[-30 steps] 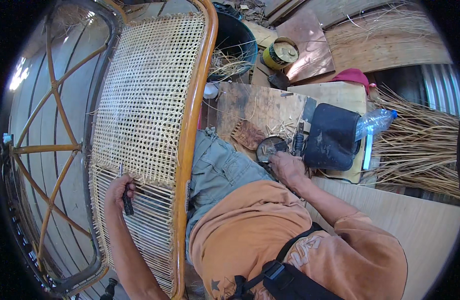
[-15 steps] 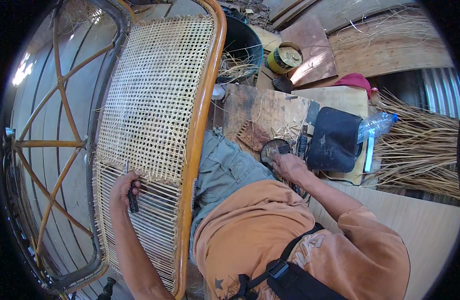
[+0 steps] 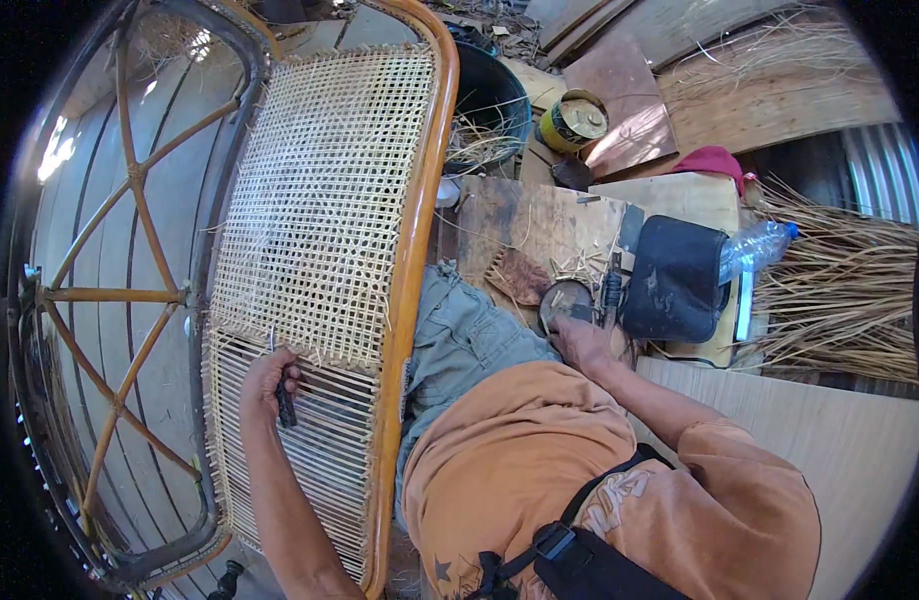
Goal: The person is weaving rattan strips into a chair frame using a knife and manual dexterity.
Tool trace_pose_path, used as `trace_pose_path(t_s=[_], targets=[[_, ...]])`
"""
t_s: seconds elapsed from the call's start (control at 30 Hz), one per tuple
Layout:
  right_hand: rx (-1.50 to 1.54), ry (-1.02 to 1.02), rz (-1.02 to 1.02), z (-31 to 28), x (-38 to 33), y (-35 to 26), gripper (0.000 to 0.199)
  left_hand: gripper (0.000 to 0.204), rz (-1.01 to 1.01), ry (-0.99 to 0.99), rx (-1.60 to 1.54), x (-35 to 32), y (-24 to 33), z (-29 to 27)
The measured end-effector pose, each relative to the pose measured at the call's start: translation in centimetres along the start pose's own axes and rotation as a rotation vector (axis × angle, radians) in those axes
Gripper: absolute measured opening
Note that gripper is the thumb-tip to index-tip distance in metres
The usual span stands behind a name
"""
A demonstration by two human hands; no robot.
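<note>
A cane panel [image 3: 325, 190] in a bent rattan chair frame [image 3: 413, 250] lies on my left. Its far part is closely woven; the near part has only spaced crosswise strands [image 3: 325, 465]. My left hand [image 3: 268, 385] is closed around the dark handle of a slim tool [image 3: 286, 408], whose thin metal tip [image 3: 273, 337] points at the edge of the weave. On my right, my right hand [image 3: 585, 345] reaches to a small round dish [image 3: 565, 297], beside a dark block at its rim. Its fingers are bent down and largely hidden, so any grip is unclear.
Cane scraps [image 3: 582, 268] lie on a wooden board [image 3: 505, 215] by the dish. Beyond are a dark bucket [image 3: 515, 100] and a yellow-black can [image 3: 574, 122]. A black pouch [image 3: 677, 275], plastic bottle [image 3: 755, 250] and bundled cane strands [image 3: 840, 290] are at right.
The whole view has shifted slightly, so most things appear farther right. My left hand keeps the tool at the weave's edge. My right hand stays at the dish, its fingers slightly lower.
</note>
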State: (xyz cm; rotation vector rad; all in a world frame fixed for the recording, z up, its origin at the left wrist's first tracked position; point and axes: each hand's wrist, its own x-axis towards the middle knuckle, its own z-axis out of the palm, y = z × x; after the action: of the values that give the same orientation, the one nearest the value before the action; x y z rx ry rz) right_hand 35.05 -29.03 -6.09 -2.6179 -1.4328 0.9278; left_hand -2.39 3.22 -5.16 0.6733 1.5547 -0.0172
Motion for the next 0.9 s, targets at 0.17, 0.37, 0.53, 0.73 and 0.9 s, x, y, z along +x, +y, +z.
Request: trace_pose_path(t_s=[0.17,0.37,0.53,0.73,0.9], targets=[[0.12,0.067,0.131,-1.5,0.2,-2.8,0.027,0.01,0.034,-0.001,0.024,0.2,-0.1,0.5],[0.108,0.166,0.05,0.8,1.6,-1.1,0.024,0.012,0.11,-0.057,-0.022,-0.1,-1.1,-0.2],[0.416,0.214,0.007,-3.3,1.1,-3.1,0.011,0.017,0.163,-0.095,0.0,0.7,-1.2,0.5],[0.692,0.099,-0.264,-7.3,7.1,-13.3,0.007,0.021,0.13,0.015,0.082,-0.1,-0.5,0.7],[0.74,-0.158,-0.555,-4.8,11.5,-24.6,0.005,0.02,0.146,-0.001,0.036,-0.2,-0.7,0.9]])
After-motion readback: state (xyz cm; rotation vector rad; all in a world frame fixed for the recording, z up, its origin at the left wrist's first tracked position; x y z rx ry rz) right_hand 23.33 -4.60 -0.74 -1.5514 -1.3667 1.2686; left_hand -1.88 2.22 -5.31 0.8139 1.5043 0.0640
